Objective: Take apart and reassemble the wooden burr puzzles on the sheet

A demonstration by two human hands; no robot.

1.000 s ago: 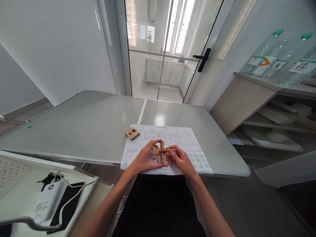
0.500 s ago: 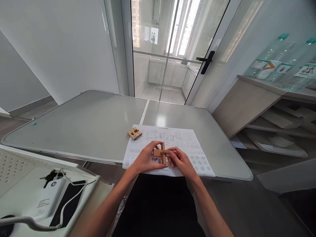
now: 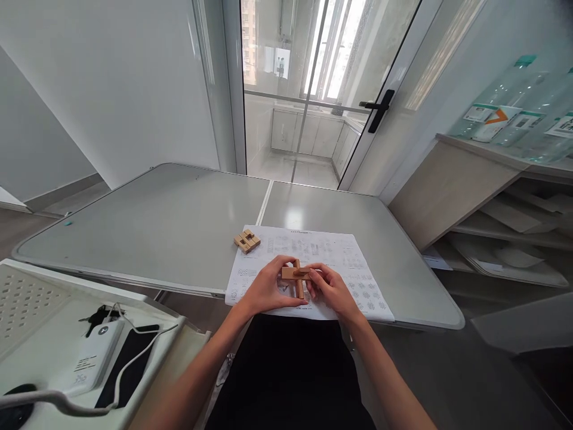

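Crossed wooden puzzle pieces (image 3: 290,273) are held between my hands above a printed sheet (image 3: 340,254). My left hand (image 3: 267,288) is closed around the upright piece, thumb at its near end and fingers at its far end. With fingers pinched, my right hand (image 3: 327,282) grips the right end of a piece lying across it. The fingers partly hide where the pieces meet. More wooden puzzle pieces (image 3: 247,241) lie in a flat group at the sheet's upper left corner, apart from both hands.
The sheet lies on a grey folding table (image 3: 188,221). At left, a white cart (image 3: 54,358) bears a power bank (image 3: 96,352), keys (image 3: 99,319), a dark phone-like slab (image 3: 129,364) and a cable. Plastic bottles (image 3: 492,113) stand on a shelf unit (image 3: 465,179) at right.
The crosswise piece at my right fingertips has turned and tilted slightly against the upright one. Both hands keep their hold. The whole view has shifted a little.
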